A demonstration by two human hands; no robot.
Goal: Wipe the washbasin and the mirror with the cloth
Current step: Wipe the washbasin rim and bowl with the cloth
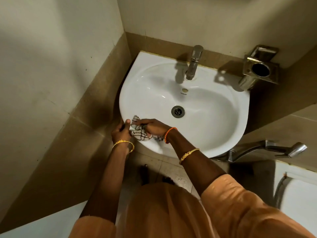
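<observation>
I see R hand (152, 127) bunching checked cloth (139, 133) on washbasin (214, 145) rim at 7 o'clock; L hand (121, 132) curled over rim edge beside it, thumb up. Bowl, drain (177, 111) open toward 1 o'clock; tap (193, 63) at 12.

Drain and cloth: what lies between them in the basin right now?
Only bare white basin. In the head view, nothing sits between the drain and the cloth, which the right hand presses on the washbasin front-left rim.

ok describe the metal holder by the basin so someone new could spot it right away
Start at the white washbasin and its tap. Right of the tap, on the wall, hangs a shiny square metal holder. Only it has a dark round opening in its top.
</observation>
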